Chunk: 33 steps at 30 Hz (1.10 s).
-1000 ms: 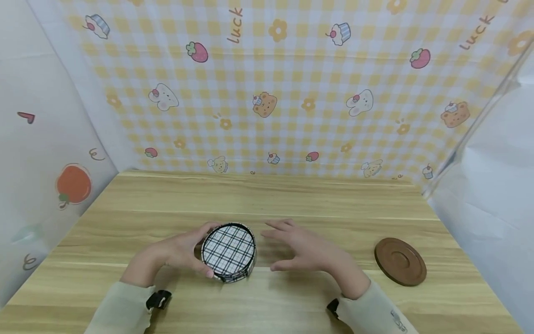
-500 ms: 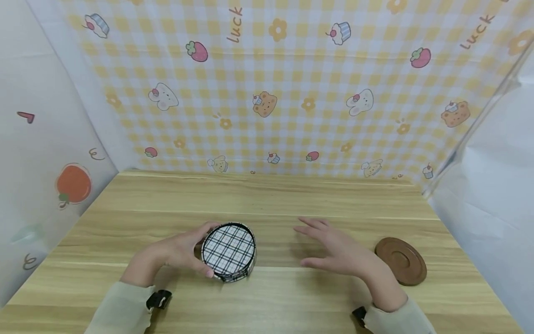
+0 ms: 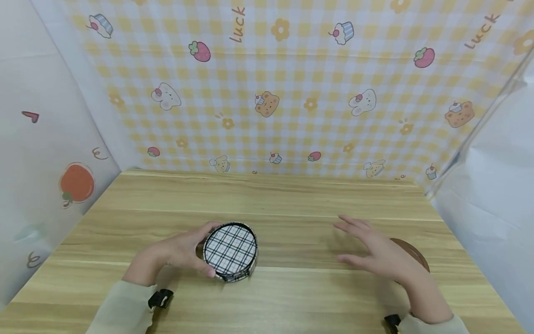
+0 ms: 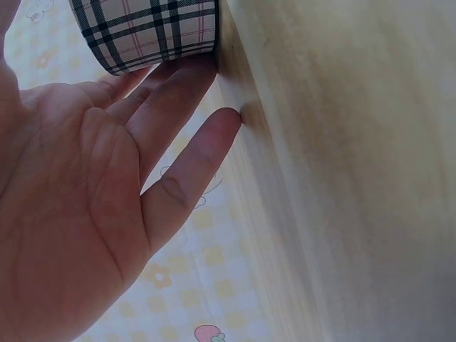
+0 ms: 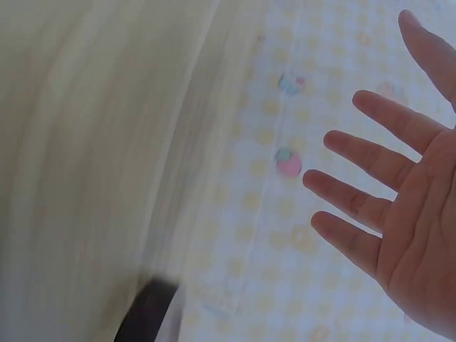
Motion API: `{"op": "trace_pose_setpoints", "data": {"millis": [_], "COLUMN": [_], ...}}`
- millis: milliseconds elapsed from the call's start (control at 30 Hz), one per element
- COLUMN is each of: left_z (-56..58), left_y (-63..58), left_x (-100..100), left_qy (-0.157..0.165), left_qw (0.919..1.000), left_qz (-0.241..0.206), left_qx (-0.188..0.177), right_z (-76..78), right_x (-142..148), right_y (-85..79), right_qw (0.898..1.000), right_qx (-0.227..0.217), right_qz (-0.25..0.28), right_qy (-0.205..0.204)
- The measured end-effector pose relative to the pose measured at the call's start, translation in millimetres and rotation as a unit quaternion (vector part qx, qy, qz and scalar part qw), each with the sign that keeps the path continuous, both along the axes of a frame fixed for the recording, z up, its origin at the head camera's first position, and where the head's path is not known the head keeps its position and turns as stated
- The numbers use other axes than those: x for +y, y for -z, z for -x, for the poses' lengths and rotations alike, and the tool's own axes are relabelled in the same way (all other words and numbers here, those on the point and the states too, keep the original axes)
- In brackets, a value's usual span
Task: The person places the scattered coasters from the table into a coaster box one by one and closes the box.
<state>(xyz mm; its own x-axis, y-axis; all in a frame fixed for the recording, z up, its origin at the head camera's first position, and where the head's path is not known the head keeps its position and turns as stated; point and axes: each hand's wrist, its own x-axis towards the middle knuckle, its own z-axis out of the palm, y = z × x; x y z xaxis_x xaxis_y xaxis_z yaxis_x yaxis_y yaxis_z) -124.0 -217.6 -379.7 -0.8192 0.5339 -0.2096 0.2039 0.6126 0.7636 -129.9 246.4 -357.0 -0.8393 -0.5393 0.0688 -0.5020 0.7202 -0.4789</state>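
A round box (image 3: 231, 249) with a black-and-white plaid top and a dark rim stands on the table, left of the middle. My left hand (image 3: 181, 250) grips it from the left side, thumb at the near edge and fingers round the far edge. In the left wrist view, the plaid side wall (image 4: 153, 32) of the box touches some fingers, while the little finger is spread apart from it. My right hand (image 3: 375, 250) is held above the table at the right, fingers spread, holding nothing. Beneath and behind it lies a round brown wooden disc (image 3: 414, 251), partly hidden.
The wooden table (image 3: 292, 297) runs back to a yellow-checked cloth (image 3: 267, 69) with cartoon prints. White sheets (image 3: 500, 185) stand at either side. A blurred dark object (image 5: 146, 313), of unclear kind, shows low in the right wrist view.
My right hand has moved right, away from the plaid box, and now partly covers the brown disc. The left hand keeps its grip on the box, which stays in place.
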Motion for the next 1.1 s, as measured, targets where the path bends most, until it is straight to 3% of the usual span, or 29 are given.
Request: {"op": "trace_pose_setpoints", "data": {"millis": [233,600,900,1100], "left_z": [0.1,-0.4,-0.2,-0.6], "left_y": [-0.4,1.7,2.0,2.9], "left_x": [0.1,-0.7,-1.3,-1.0], "left_qy": [-0.009,0.012,0.001,0.007], "left_qw": [0.9999,0.9996,0.9999,0.9996], "left_qz": [0.003,-0.023,-0.013,-0.027], "left_qx": [-0.005,-0.003,-0.006,-0.007], "right_z": [1.2,1.5,-1.9,-4.3], "right_x": [36.0,87.7,115.6,128.9], "right_y": [4.8,19.4,30.5,32.7], "right_qw": [1.0,0.999,0.998,0.996], "right_qx": [0.001,-0.009,0.003,-0.035], "right_qz": [-0.003,-0.014,-0.031,-0.051], "right_qy": [0.031,0.047,0.054,0.067]}}
